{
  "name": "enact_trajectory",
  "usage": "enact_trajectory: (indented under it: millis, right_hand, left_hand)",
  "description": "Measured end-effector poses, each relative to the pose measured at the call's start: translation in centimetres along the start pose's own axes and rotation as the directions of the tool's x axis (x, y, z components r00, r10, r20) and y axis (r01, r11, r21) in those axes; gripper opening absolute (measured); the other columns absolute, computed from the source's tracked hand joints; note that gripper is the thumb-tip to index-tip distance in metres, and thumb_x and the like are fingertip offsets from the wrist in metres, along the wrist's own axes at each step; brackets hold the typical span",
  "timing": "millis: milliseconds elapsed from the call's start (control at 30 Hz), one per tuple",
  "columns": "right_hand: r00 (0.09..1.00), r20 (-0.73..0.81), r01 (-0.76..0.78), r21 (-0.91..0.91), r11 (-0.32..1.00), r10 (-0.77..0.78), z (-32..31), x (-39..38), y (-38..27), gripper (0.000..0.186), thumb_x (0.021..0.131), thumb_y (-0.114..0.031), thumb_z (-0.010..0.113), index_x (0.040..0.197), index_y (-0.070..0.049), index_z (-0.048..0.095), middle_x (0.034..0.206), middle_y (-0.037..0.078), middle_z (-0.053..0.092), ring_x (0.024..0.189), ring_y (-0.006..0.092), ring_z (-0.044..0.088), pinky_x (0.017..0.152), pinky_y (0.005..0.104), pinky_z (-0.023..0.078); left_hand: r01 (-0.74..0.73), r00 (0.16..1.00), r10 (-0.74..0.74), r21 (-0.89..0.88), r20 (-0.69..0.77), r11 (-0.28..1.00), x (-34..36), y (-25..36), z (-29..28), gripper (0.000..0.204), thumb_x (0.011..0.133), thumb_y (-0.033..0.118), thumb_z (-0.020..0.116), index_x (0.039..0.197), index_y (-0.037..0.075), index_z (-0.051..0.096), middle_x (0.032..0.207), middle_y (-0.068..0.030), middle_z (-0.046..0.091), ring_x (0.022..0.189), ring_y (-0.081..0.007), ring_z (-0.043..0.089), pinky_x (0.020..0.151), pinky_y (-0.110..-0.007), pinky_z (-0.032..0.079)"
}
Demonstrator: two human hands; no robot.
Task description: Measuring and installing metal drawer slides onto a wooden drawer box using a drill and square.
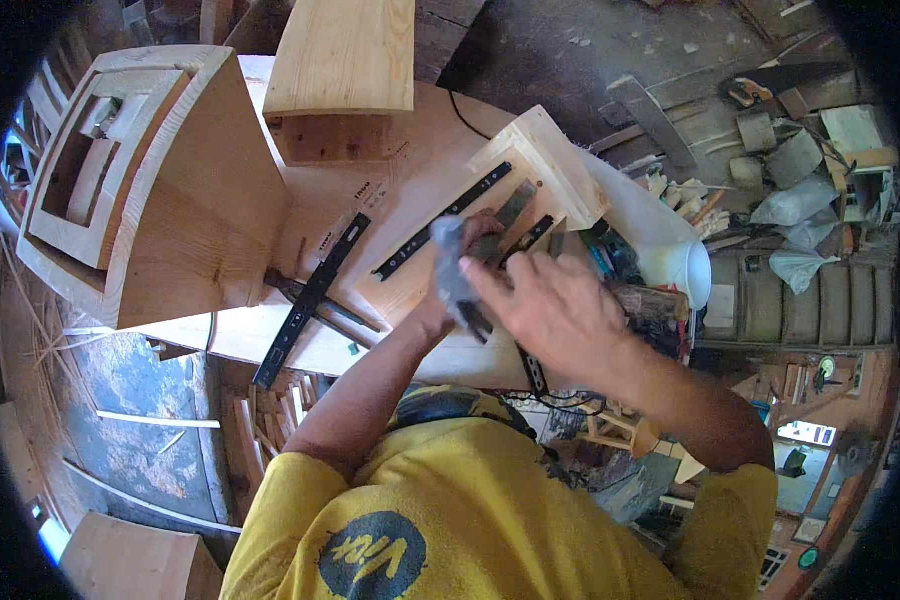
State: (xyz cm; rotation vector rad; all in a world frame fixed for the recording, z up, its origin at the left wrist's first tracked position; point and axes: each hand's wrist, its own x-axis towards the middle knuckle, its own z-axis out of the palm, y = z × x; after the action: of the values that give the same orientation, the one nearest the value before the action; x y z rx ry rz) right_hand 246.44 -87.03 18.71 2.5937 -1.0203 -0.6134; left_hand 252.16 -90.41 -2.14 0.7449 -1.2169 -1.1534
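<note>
Blurred by motion, my left hand (432, 309) is closed around a crumpled grey thing (452, 262) that looks like a small plastic bag; its contents do not show. From the right, my right hand (560, 305) meets it, the index finger and thumb against the grey thing and the other fingers curled. Both hands are above a pale wooden drawer-like piece (545, 150). On that piece lie a black drawer slide (445, 218) and a shorter black rail (530, 236). A flat dark metal strip (515, 204) shows just beyond my fingers.
A longer black slide (312, 300) lies across a hammer-like tool (335, 318) on the wooden tabletop (420, 130). Left stands a large wooden cabinet (195, 200); behind is another wooden box (340, 55). A white bucket (698, 275) and a saw (785, 82) are to the right.
</note>
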Motion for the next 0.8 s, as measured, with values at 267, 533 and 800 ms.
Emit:
enact_trajectory:
  millis: [267,533,800]
  right_hand:
    - [0.998,-0.049,0.042,0.283,0.958,-0.029,0.8,-6.0,-1.2,0.044,0.083,-0.02,0.053,0.126,-0.014,0.055,0.08,0.002,0.051,0.073,0.0176,0.056,0.061,0.0294,0.042]
    - [0.892,-0.03,-0.315,0.675,0.667,0.451,5.8,-12.4,-0.3,0.041,0.075,-0.015,0.071,0.115,-0.007,0.059,0.08,0.009,0.057,0.068,0.027,0.061,0.06,0.0391,0.049]
    - [0.645,0.354,-0.392,0.914,-0.104,0.678,10.3,-17.3,1.4,0.036,0.073,-0.008,0.072,0.105,-0.002,0.058,0.089,0.016,0.062,0.082,0.0236,0.062,0.073,0.0359,0.048]
  left_hand:
    - [0.19,0.955,-0.227,-0.191,-0.191,0.963,-1.4,1.6,-1.1,0.019,0.087,0.007,0.063,0.103,0.005,0.056,0.119,-0.0141,0.06,0.105,-0.0171,0.055,0.09,-0.031,0.044]
    - [0.058,0.997,-0.052,0.119,-0.054,0.991,-0.7,2.0,-1.1,0.019,0.085,0.003,0.061,0.103,0.003,0.054,0.11,-0.0127,0.06,0.104,-0.0203,0.055,0.091,-0.031,0.043]
    - [0.328,0.901,-0.264,-0.141,0.344,0.934,-2.7,8.1,2.9,0.021,0.085,0.003,0.062,0.104,0.001,0.051,0.107,-0.0137,0.059,0.097,-0.0172,0.057,0.085,-0.03,0.047]
